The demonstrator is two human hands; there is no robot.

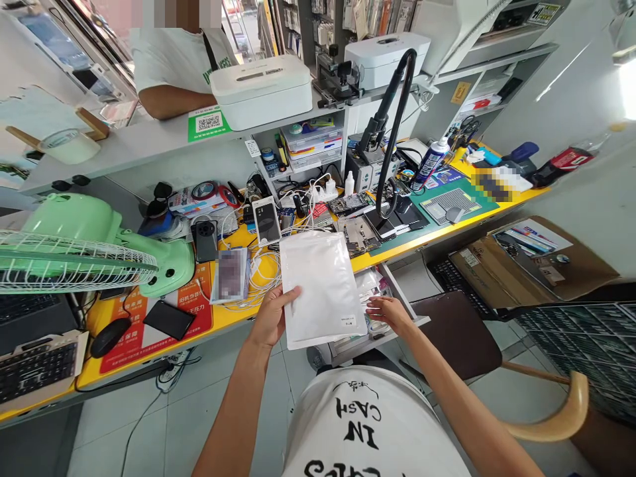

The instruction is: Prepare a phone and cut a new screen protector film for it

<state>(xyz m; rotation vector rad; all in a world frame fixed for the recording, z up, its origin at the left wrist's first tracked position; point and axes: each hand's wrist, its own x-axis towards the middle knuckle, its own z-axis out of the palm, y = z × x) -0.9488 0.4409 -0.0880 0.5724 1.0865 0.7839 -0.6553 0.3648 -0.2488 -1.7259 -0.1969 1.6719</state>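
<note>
The left hand (272, 317) gripped a flat white pouch (322, 288) by its lower left edge, thumb on the front face, holding it tilted above the front lip of the yellow desk (226, 317). The pouch's top edge reached over the desk and its bottom edge hung past the rim, over an open drawer (397, 291). The right hand (390, 311) lay partly open, its fingers spread on the packets in the drawer, just beside the pouch's lower right corner; it gripped nothing that could be seen.

Behind the pouch, the desk was crowded: white cables (258, 271), a white phone (267, 220) and a black phone (205, 240) stood close to its top edge. A green fan (94, 248) took up the left side. A wooden chair (497, 358) stood close on the right, near the drawer's outer corner. Bare tiled floor (173, 417) lay below the left forearm. Another person (173, 63) leaned on the raised counter beyond.
</note>
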